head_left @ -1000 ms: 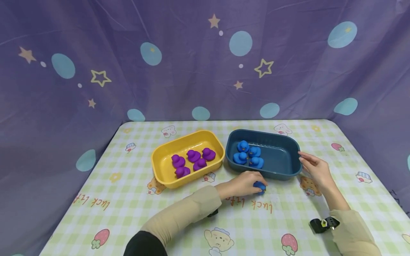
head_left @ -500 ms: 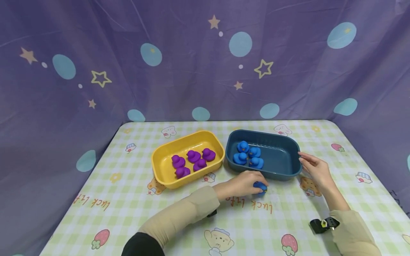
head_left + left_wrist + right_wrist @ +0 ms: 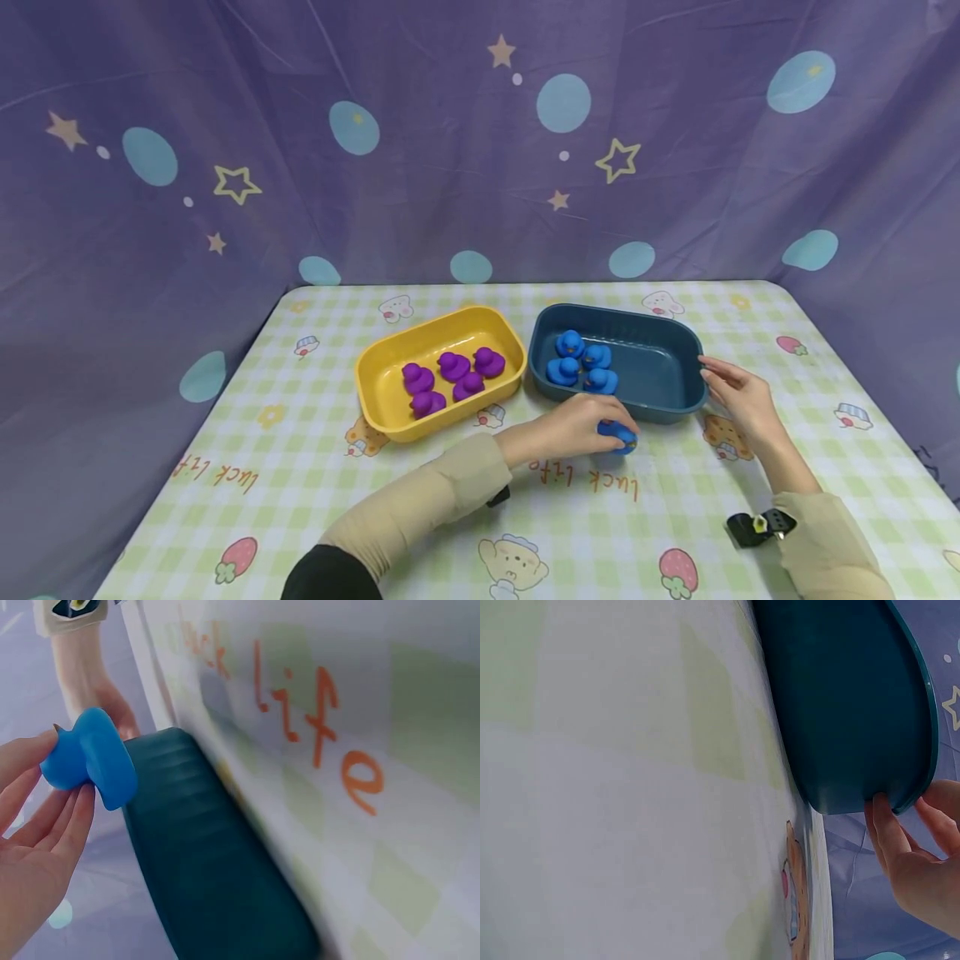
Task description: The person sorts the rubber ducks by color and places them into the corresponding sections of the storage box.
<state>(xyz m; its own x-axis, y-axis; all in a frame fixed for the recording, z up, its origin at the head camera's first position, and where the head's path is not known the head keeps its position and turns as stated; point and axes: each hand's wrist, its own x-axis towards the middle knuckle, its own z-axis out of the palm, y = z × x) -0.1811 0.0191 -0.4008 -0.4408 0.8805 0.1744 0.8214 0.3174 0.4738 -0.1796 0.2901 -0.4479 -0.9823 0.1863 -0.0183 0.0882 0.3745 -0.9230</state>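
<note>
My left hand (image 3: 577, 425) pinches a blue rubber duck (image 3: 619, 436) in front of the dark teal tray (image 3: 660, 414); in the left wrist view the duck (image 3: 90, 759) sits between thumb and fingertips. At the tray's right end is my right hand (image 3: 746, 404). Its fingertips hold the rim, with fingers on either side of it in the right wrist view, where the tray wall (image 3: 847, 697) fills the upper part. Several more blue ducks (image 3: 596, 357) sit grouped in the tray's left half.
A yellow tray (image 3: 382, 422) stands left of the teal one, with several purple ducks (image 3: 453, 365) in it. Both trays rest on a checked tablecloth (image 3: 300, 500). A purple patterned curtain (image 3: 450, 150) hangs behind and beside the table.
My left hand has shifted slightly to the right with the blue duck in its grip. The right hand and both trays have stayed in place.
</note>
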